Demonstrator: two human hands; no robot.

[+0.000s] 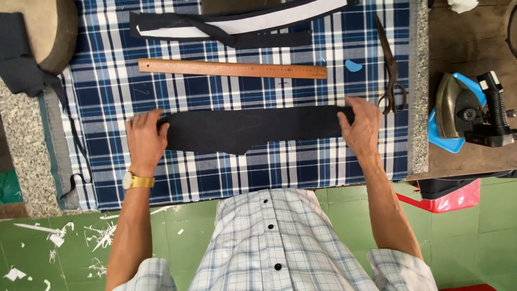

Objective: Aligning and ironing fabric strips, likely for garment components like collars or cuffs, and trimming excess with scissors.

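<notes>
Hands at both ends of a dark strip (253, 129), flat on the plaid cloth (215, 178) that covers the desk (417, 108). Left hand (144, 141) lies over the strip's left end, fingers loosely curled, tips pressing the edge; whether the thumb is tucked under the fabric, I cannot tell. Right hand (362, 126) covers the right end, fingers bent down over the top edge, holding it to the cloth. Neither hand lifts the strip; both pin it and draw it taut between them.

Step, as I judge it: smoothing and squaring the strip lengthwise. It runs straight from hand to hand, with 1 small point dipping from its lower edge near the middle. A next move would call for even pull from both ends so the long edges stay straight, and care that the pointed part does not fold under.

Around it: wooden ruler (231, 69) lies parallel above the strip, apart from it. Scissors (392, 70) lie closed just beyond my right hand, handles near the fingertips. Blue chalk (353, 66) sits between ruler and scissors. More dark and white strips (237, 24) lie at the far edge. Iron (468, 110) rests off to the right on the bare wood.
</notes>
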